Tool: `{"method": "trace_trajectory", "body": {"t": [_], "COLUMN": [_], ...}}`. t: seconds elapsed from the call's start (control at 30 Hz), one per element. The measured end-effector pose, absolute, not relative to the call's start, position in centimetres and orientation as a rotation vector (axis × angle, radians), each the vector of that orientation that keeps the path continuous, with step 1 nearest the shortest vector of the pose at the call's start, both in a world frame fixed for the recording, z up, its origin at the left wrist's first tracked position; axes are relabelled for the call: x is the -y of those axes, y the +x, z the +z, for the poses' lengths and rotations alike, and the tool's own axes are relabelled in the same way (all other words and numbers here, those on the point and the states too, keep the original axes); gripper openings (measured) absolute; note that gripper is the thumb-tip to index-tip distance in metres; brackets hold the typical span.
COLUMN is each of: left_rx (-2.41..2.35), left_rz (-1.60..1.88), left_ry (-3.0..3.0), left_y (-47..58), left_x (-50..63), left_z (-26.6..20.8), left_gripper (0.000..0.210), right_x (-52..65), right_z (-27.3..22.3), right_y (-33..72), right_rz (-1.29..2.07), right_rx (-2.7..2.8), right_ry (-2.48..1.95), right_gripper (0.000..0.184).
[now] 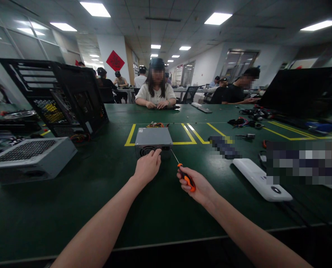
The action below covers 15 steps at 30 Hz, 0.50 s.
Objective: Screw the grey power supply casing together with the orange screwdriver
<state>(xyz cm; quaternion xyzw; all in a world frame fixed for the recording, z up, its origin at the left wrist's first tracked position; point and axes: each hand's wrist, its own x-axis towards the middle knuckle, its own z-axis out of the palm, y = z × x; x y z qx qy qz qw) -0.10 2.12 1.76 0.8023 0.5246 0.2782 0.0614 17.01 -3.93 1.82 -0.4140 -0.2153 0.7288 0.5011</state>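
Observation:
A grey computer power supply sits on the green table in front of me, its fan side facing me. My left hand rests against that face, fingers bent and close together beside the power socket; whatever they may pinch is hidden. In my right hand is a screwdriver with an orange and black handle, gripped by closed fingers. Its thin shaft points up and left, the tip close to the right edge of the power supply's front; I cannot tell whether it touches a screw.
A black computer case and another power supply stand at left. Right of my hands lie a white device, cables and a dark monitor. Yellow tape marks the table. A person sits opposite.

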Motion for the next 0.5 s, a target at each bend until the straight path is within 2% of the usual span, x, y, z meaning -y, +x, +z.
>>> {"method": "trace_trajectory", "body": {"t": [0.23, 0.37, 0.5], "left_rx": [-1.402, -1.411, -1.461], "left_rz": [0.838, 0.791, 0.762], "left_ry": [2.411, 2.412, 2.456], "left_y": [0.6, 1.0, 1.3], "left_x": [-2.6, -3.0, -3.1], "left_z": [0.8, 0.4, 0.2], "left_gripper": [0.039, 0.040, 0.042], "right_x": [3.8, 3.6, 3.6], "right_z": [2.0, 1.9, 1.8], "right_y": [16.8, 16.7, 16.7], "right_rz": [1.794, 1.752, 1.780], "right_rx": [0.502, 0.501, 0.515], "right_ry": [-0.994, -0.994, -0.988], "right_gripper": [0.026, 0.017, 0.021]}}
